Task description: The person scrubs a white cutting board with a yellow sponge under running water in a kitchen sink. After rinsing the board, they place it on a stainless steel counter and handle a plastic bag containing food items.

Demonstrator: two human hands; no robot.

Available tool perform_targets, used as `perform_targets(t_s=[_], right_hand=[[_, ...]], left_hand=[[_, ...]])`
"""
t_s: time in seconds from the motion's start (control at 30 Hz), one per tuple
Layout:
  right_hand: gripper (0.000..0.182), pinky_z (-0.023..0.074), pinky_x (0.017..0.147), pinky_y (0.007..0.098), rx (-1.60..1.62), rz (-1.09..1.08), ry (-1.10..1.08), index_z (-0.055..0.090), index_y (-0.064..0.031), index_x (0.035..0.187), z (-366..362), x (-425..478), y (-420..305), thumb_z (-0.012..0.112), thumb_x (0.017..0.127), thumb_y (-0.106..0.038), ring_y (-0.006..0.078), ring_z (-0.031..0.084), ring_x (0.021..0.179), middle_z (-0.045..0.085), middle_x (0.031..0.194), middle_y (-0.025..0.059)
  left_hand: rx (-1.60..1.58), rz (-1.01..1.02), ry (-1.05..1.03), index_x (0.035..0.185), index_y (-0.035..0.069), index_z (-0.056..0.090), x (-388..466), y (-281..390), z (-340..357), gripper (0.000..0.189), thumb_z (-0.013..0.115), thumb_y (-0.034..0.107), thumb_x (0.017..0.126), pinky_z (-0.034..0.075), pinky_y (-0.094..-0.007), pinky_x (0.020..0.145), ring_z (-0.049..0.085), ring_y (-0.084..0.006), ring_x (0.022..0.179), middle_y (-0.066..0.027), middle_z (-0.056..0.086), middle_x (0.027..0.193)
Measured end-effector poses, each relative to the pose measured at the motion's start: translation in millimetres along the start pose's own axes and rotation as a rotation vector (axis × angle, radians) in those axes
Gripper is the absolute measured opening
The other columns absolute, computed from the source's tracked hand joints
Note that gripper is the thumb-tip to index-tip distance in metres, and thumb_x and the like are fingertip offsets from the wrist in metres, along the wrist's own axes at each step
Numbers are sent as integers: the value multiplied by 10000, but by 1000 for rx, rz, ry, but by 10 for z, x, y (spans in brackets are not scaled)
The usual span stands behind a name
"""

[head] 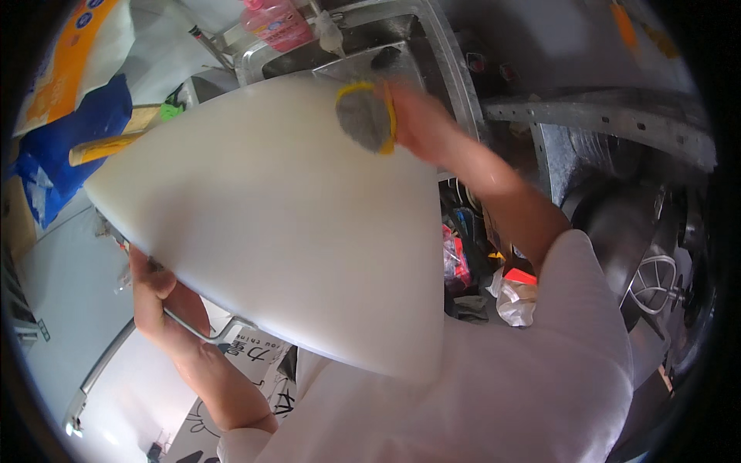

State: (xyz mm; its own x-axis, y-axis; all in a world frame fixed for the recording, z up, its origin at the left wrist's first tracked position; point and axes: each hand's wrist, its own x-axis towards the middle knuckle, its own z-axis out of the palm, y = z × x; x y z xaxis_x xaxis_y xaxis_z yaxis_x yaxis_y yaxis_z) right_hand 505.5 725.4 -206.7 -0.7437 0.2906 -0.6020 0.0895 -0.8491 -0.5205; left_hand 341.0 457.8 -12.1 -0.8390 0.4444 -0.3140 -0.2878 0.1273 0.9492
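A large white board (pixel 289 220), perhaps a plastic cutting board, lies tilted before me and reaches over the near part of a metal sink (pixel 457 87). My left hand (pixel 162 295) grips its left edge, the fingers partly hidden beneath it. A grey scrubbing cloth or pad with a yellow rim (pixel 366 118) is in my right hand (pixel 417 124), against the board's upper right part. That hand is blurred. By my left wrist, a bent metal handle (pixel 217 335) shows under the board's edge.
A pink soap bottle (pixel 281 26) stands behind the sink, beside a clear nozzle or bottle (pixel 330 35). On the left are a blue plastic bag (pixel 87 133) and a yellow-wrapped stick (pixel 104 149). A perforated metal rail (pixel 608 118) and a wire whisk attachment (pixel 654 285) are on the right.
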Motion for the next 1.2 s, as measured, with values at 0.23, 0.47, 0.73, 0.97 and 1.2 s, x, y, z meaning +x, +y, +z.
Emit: perform_targets(t_s=[0.23, 0.47, 0.73, 0.97, 1.2], right_hand=[[659, 200, 1198, 543, -1289, -668, -435, 398, -6, 1463, 442, -1393, 395, 439, 1032, -503, 487, 254, 1445, 288, 1539, 312], [621, 437, 992, 461, -1108, -170, -27, 608, 15, 1196, -1432, 1344, 1340, 446, 983, -546, 357, 585, 1165, 629, 1233, 227], [486, 531, 856, 438, -1334, 83, 508, 621, -1, 1236, -3100, 3130, 1768, 534, 944, -379, 297, 666, 936, 681, 1013, 143], [353, 524, 955, 483, 381, 55, -3, 618, -17, 1171, -1335, 3290, 806, 443, 985, -260, 296, 664, 1062, 668, 1185, 140], [323, 516, 986, 409, 312, -14, -87, 624, -26, 1213, -659, 1899, 214, 515, 1000, -243, 246, 662, 1078, 676, 1186, 96]], left_hand=[[52, -61, -27, 1264, -92, 529, 51, 56, 86, 589, 462, 137, 725, 382, -356, 1013, 532, -244, 1072, -143, 587, 1124], [-5, -72, 46, 1287, -77, 508, -64, 10, 66, 595, 448, 136, 736, 464, -407, 955, 567, -288, 1096, -167, 594, 1147], [-9, -35, -61, 1288, -76, 511, 48, -1, 19, 592, 433, 144, 745, 462, -394, 941, 579, -272, 1061, -160, 610, 1124], [42, -46, -34, 1263, -86, 528, 21, 78, 63, 577, 430, 145, 743, 433, -364, 967, 567, -257, 1061, -150, 610, 1092], [14, -41, -31, 1233, -89, 539, 117, 145, 134, 531, 438, 132, 761, 397, -353, 995, 537, -237, 1087, -131, 592, 1126]])
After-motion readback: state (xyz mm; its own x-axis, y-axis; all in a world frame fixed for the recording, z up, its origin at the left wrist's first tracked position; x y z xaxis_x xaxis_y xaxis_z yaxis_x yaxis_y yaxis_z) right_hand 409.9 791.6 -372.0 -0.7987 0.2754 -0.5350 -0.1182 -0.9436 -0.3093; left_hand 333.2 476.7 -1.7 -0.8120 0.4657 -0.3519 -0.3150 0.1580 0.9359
